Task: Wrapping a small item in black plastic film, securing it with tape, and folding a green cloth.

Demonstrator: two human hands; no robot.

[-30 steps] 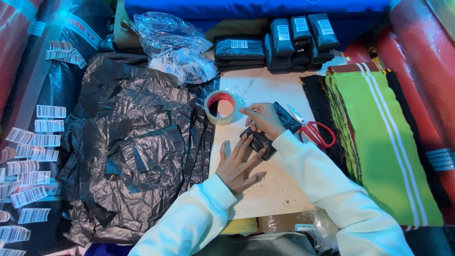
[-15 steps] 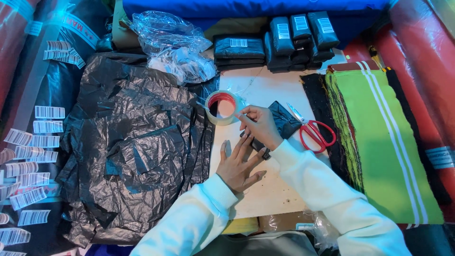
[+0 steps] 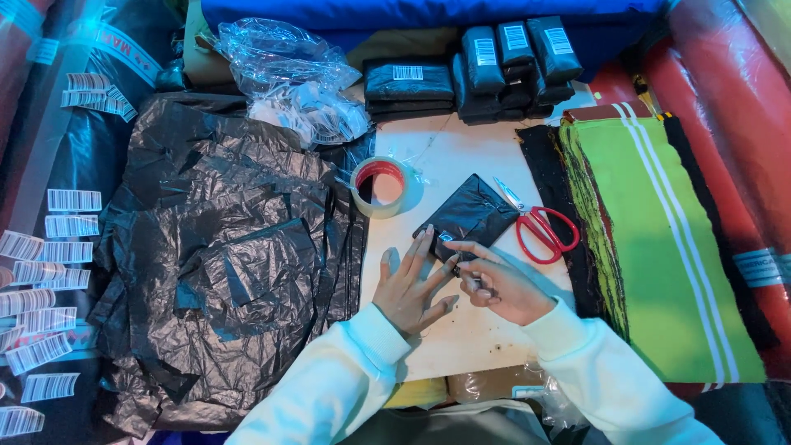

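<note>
Hands on pale worktop (image 3: 478,330): left hand (image 3: 408,288) flat, fingers spread, tips pinning black wrapped packet (image 3: 470,216); right hand (image 3: 503,288) beside, fingers curled at packet's near edge. Tape roll (image 3: 381,186), red scissors (image 3: 544,231) flank packet.

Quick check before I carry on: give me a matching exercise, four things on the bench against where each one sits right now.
Things:
1. tape roll
2. scissors
3. black packet
4. clear plastic bags

Places:
A. right of the black packet, beside the green cloth
B. far side, left of the stacked packets
C. under the left hand's fingertips
D. at the edge of the black plastic sheets, left of the black packet

Pairs: 1-D, 2-A, 3-C, 4-B
</note>
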